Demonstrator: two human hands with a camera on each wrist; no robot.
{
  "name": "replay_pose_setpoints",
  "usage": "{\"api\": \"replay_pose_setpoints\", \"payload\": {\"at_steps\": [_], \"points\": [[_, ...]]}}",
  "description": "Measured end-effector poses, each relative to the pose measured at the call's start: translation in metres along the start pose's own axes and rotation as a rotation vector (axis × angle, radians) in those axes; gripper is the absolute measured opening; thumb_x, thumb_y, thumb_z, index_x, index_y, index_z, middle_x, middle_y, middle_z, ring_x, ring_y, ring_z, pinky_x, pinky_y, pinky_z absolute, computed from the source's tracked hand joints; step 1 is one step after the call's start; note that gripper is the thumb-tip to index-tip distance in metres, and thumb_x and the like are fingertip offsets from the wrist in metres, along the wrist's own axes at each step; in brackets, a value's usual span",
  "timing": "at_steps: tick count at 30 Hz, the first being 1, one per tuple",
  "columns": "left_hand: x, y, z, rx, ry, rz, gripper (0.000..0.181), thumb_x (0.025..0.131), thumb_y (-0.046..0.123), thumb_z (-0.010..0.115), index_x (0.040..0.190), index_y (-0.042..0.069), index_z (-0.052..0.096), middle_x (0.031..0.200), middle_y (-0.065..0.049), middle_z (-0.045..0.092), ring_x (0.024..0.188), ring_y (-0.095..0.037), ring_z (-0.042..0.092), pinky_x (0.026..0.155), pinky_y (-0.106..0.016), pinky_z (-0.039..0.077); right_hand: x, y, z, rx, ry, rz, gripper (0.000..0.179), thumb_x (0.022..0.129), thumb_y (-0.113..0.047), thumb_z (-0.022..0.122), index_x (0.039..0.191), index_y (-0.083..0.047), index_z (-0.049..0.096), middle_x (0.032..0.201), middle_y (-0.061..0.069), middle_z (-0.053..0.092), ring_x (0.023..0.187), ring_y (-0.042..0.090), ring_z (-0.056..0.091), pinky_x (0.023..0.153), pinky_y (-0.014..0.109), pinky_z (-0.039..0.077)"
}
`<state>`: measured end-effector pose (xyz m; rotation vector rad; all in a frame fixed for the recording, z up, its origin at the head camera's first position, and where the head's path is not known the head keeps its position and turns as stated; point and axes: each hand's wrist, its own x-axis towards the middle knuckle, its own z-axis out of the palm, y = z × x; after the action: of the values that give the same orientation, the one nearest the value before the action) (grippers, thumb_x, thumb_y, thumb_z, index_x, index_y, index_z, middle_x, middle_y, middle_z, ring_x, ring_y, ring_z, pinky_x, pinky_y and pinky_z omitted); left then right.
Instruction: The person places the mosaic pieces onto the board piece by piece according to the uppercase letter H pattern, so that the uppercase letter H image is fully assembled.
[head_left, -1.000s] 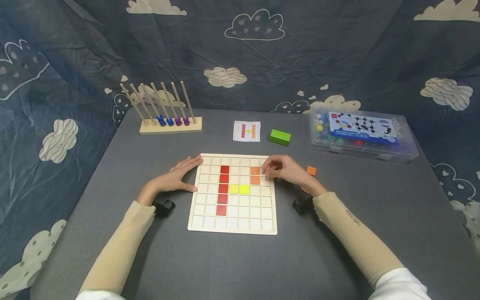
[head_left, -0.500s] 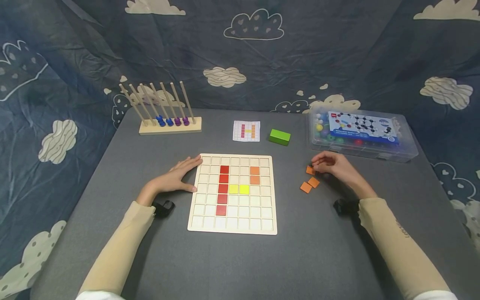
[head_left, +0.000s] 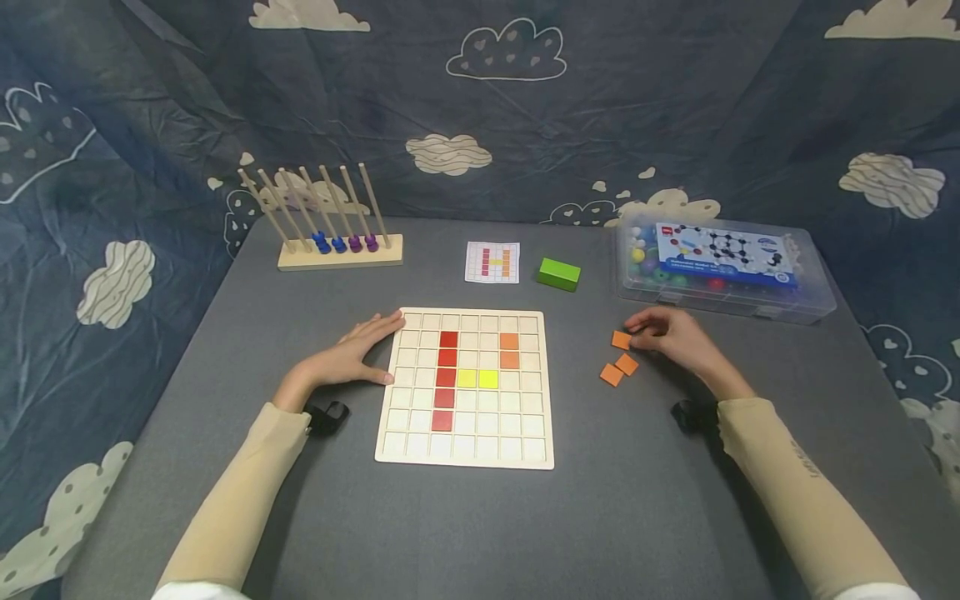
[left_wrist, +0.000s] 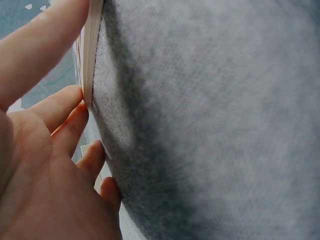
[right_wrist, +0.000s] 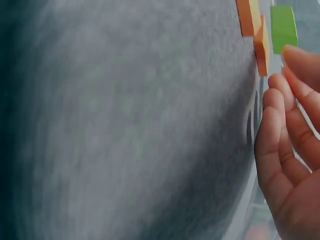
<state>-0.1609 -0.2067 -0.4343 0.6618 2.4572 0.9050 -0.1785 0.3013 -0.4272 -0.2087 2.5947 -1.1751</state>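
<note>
My left hand [head_left: 352, 350] rests against the left edge of a cream grid board [head_left: 498, 446], thumb and fingers spread along it. In the left wrist view its fingertips [left_wrist: 75, 93] touch the board's side. On the grid lie a column of red tiles [head_left: 446, 377], two yellow tiles [head_left: 488, 379] and two orange tiles [head_left: 509, 341]. Right of the board, my right hand [head_left: 670, 336] has loosely bent fingers beside a loose orange tile [head_left: 620, 340]. Nothing shows held there; exact contact is unclear. Two more orange tiles [head_left: 611, 375] lie just below, touching or nearly touching.
A small pattern card [head_left: 492, 262] and a green block [head_left: 558, 274] lie behind the board. A clear plastic box [head_left: 720, 267] of coloured balls stands back right. At the back left stands a wooden peg rack [head_left: 341, 260] with blue and purple beads.
My right hand has left the board's upper right area and moved right to the loose orange tiles. Since then it has barely shifted. My left hand stays at the board's edge.
</note>
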Motion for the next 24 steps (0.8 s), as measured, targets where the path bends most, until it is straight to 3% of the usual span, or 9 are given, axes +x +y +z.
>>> {"api": "replay_pose_setpoints", "payload": {"at_steps": [4, 8, 17, 24], "points": [[0.000, 0.000, 0.000, -0.001, 0.004, 0.002, 0.092, 0.084, 0.027, 0.075, 0.152, 0.002, 0.018, 0.159, -0.015, 0.009, 0.144, -0.037, -0.002, 0.112, -0.054, -0.004, 0.003, -0.005, 0.006, -0.095, 0.016, -0.018, 0.025, 0.087, -0.006, 0.069, 0.110, 0.004, 0.064, 0.094, 0.014, 0.065, 0.078, 0.018, 0.057, 0.063, 0.024, 0.047], [0.001, -0.001, 0.000, 0.000, 0.005, 0.006, 0.092, 0.084, 0.028, 0.075, 0.152, 0.003, 0.019, 0.159, -0.014, 0.009, 0.144, -0.037, -0.002, 0.112, -0.054, -0.004, 0.006, -0.008, 0.009, -0.102, 0.009, -0.010, 0.021, 0.085, 0.000, 0.068, 0.105, 0.006, 0.063, 0.089, 0.014, 0.062, 0.078, 0.023, 0.055, 0.062, 0.024, 0.046], [0.000, -0.001, 0.000, 0.000, 0.004, 0.007, 0.092, 0.083, 0.027, 0.075, 0.152, 0.003, 0.019, 0.159, -0.014, 0.009, 0.144, -0.037, -0.003, 0.112, -0.054, -0.004, 0.010, -0.015, 0.012, -0.029, -0.043, -0.026, 0.013, 0.086, 0.002, 0.064, 0.099, 0.005, 0.062, 0.088, 0.013, 0.061, 0.077, 0.021, 0.054, 0.064, 0.026, 0.048], [0.000, -0.002, 0.001, 0.003, 0.001, 0.009, 0.092, 0.084, 0.028, 0.075, 0.152, 0.003, 0.018, 0.159, -0.014, 0.008, 0.144, -0.037, -0.003, 0.113, -0.053, -0.004, 0.014, -0.045, 0.034, 0.109, -0.096, -0.113, 0.014, 0.087, -0.001, 0.065, 0.099, 0.007, 0.063, 0.088, 0.014, 0.062, 0.075, 0.019, 0.056, 0.066, 0.030, 0.050]]}}
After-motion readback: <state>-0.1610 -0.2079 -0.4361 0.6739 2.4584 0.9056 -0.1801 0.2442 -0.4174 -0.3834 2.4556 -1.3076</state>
